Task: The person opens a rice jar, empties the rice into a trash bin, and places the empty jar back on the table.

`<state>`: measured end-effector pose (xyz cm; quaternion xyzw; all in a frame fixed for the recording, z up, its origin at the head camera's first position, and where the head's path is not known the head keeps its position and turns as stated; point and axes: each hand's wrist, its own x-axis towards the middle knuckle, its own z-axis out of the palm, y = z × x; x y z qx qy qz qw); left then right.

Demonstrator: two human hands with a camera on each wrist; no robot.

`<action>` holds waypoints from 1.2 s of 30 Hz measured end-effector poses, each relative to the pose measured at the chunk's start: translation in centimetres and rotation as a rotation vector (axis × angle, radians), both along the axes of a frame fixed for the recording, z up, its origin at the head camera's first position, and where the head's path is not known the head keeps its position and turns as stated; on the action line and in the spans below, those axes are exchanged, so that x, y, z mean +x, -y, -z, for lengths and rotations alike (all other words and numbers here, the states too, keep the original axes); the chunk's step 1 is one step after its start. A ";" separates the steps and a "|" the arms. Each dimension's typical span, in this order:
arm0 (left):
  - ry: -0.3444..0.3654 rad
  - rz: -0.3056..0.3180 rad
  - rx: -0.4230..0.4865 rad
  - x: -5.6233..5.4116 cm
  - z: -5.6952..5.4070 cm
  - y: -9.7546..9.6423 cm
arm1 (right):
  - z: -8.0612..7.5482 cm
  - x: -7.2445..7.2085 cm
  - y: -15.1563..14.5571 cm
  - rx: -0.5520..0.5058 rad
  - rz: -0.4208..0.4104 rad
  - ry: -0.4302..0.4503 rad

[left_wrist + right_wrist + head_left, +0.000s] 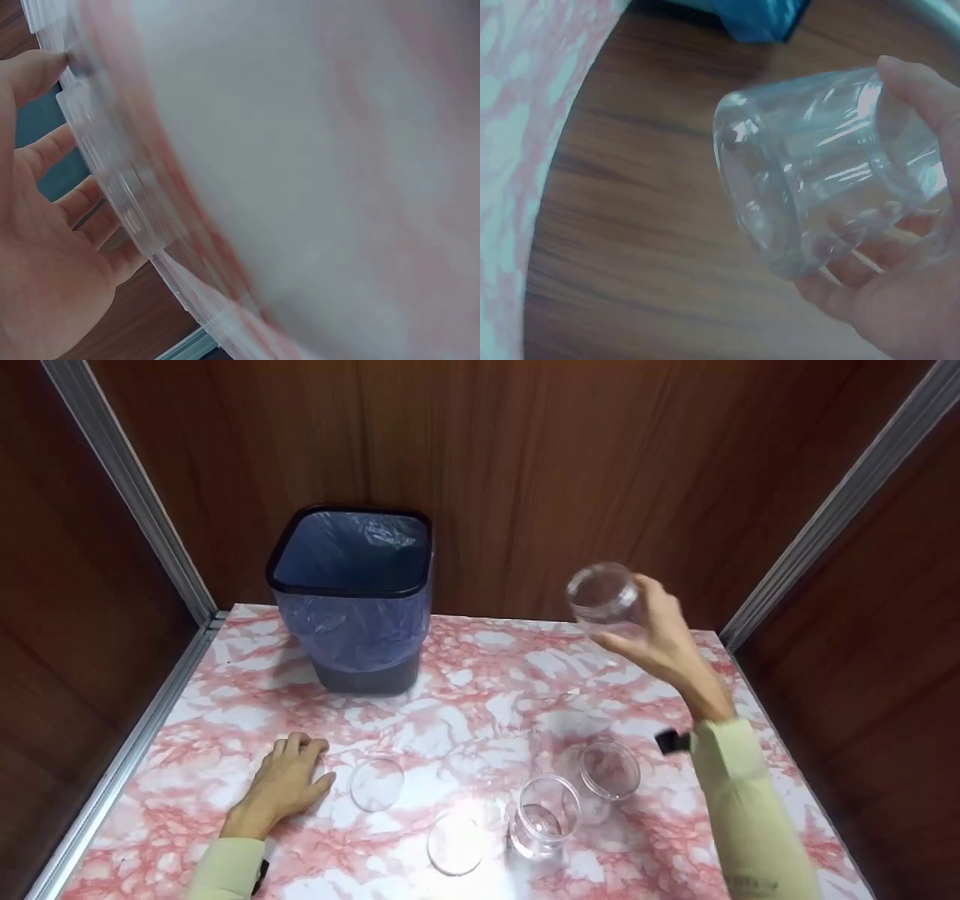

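Two clear lids point(454, 844) lie low in the frame while the right hand point(664, 641), fingers curled around it, holds a light, likely slippery clear plastic jar point(602, 594) upper right; left hand point(289, 781) rests flat, fingers relaxed.

Looks like a staged recording booth or test cell, not somebody's actual home or kitchen. It's boxed in on three sides by dark wood-grain panel walls point(570, 457), with bare aluminium strips point(127, 484) running down the corners. The pink-and-white marble-patterned tabletop point(480, 682) looks like a stick-on film surface, and it fills the whole floor of the box. A square black plastic waste bin with a blue bag liner point(352, 592) stands right on the tabletop against the back wall, which you wouldn't see in a lived-in room.
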<state>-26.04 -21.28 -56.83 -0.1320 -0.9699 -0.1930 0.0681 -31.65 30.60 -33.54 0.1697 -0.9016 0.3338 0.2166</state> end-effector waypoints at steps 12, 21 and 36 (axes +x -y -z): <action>0.019 0.007 -0.014 -0.2 -0.6 -0.2 | 9.6 7.1 -8.5 -0.104 0.189 0.290; 0.063 0.007 -0.029 -0.4 -0.9 -0.1 | 14.8 9.3 -10.5 -0.042 0.211 0.343; 0.022 -0.011 0.050 -0.5 -3.2 -1.9 | 17.7 10.3 -10.5 -0.128 0.209 0.463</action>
